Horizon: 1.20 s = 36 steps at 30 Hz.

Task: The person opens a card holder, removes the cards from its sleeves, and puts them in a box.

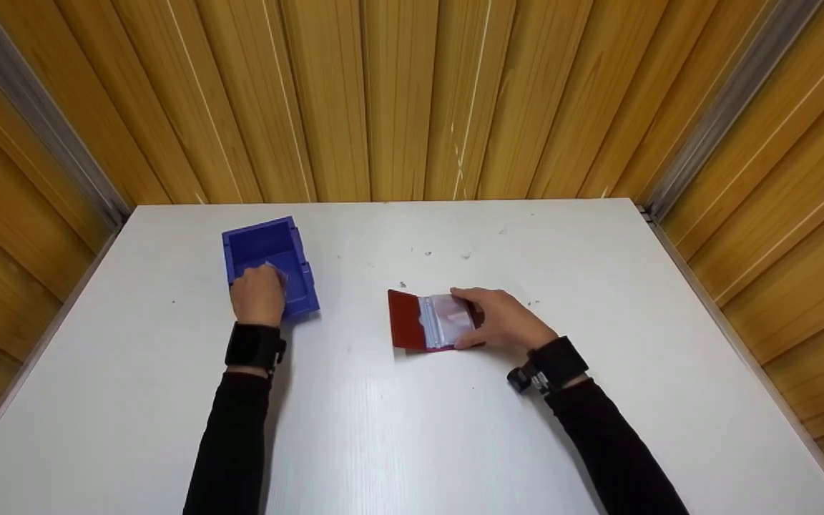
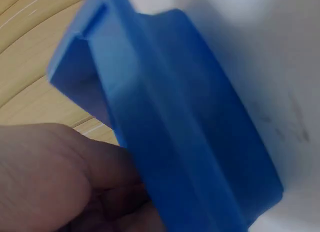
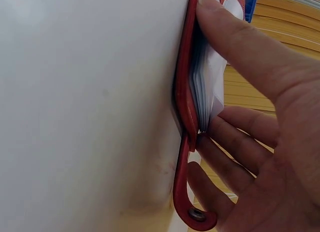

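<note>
Steadying the open red card holder [image 1: 408, 322] on the table [image 1: 383, 429], the right hand [image 1: 503, 316] pinches its three-o'clock side; a light grip should keep the clear sleeves [image 1: 452, 318] unbent. Toward ten o'clock, the left hand [image 1: 258, 296] curls inside the blue bin [image 1: 260, 243]; whether it pinches anything, I cannot tell.

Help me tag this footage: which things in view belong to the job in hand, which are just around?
Job:
red card holder, gripped by the right hand
blue bin, left hand inside
pale piece there, unclear what

Background:
white tabletop
panelled walls
black wristbands
</note>
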Available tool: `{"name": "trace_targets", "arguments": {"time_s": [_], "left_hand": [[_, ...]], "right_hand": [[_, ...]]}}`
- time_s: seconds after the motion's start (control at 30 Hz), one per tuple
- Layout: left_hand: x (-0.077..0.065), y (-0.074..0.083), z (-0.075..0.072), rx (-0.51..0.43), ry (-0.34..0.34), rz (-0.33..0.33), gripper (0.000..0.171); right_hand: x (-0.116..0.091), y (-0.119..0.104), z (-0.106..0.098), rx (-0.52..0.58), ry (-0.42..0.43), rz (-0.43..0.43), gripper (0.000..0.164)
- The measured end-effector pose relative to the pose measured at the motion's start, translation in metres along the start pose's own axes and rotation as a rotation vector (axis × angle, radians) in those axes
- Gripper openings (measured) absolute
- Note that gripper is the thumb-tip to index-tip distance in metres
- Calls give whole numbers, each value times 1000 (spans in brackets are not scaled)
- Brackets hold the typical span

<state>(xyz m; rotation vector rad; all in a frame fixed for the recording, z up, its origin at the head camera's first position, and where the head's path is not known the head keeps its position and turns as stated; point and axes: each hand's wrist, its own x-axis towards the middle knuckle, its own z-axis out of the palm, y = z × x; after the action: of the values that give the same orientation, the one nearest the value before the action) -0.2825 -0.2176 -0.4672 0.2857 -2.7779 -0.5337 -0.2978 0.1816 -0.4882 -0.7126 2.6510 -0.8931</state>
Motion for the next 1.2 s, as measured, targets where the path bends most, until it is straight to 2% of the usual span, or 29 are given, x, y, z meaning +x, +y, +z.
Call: {"name": "trace_targets", "arguments": {"time_s": [0.2, 0.5, 0.73, 0.93, 1.2], "left_hand": [[-2, 6, 5, 46, -76, -77, 23], [0, 12, 2, 153, -187, -78, 27], [1, 11, 4, 198, -206, -114, 30], [2, 11, 4, 204, -219, -105, 39], [1, 9, 6, 192, -169, -87, 39]], "right_hand": [[-1, 1, 0, 5, -6, 3, 97], [-2, 4, -1, 16, 4, -7, 97], [-1, 1, 0, 3, 1, 5, 97], [0, 0, -1, 9, 3, -13, 97], [0, -1, -1, 17, -2, -4, 96]]}}
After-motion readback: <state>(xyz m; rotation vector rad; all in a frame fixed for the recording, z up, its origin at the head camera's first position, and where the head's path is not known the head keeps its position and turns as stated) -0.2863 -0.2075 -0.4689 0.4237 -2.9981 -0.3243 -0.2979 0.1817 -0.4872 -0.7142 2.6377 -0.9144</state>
